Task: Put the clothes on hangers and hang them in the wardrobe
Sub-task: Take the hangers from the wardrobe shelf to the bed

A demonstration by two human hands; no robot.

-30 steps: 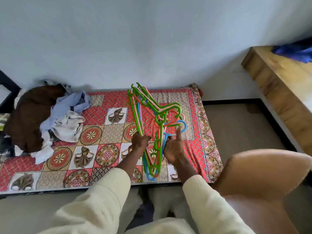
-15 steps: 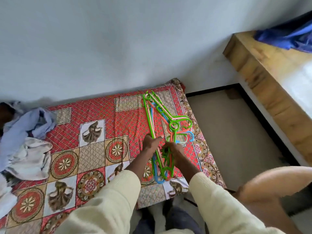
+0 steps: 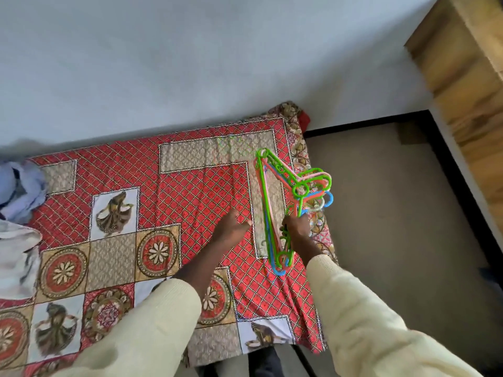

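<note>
The right hand (image 3: 296, 231) grips a bunch of hangers (image 3: 275, 213) near the bed's (image 3: 190, 191) right edge. The left hand (image 3: 231, 229) holds nothing, fingers loosely together.

We observed glossy, smooth plastic hangers (image 3: 292, 210), a matt printed cloth bedspread (image 3: 168, 213), a knitted cream sleeve (image 3: 375, 327), and grained wood furniture (image 3: 462, 69).

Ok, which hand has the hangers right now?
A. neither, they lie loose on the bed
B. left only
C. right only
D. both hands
C: the right hand grips the bunch of hangers over the bed's right edge, while the left hand is apart from them, with nothing in it.
</note>
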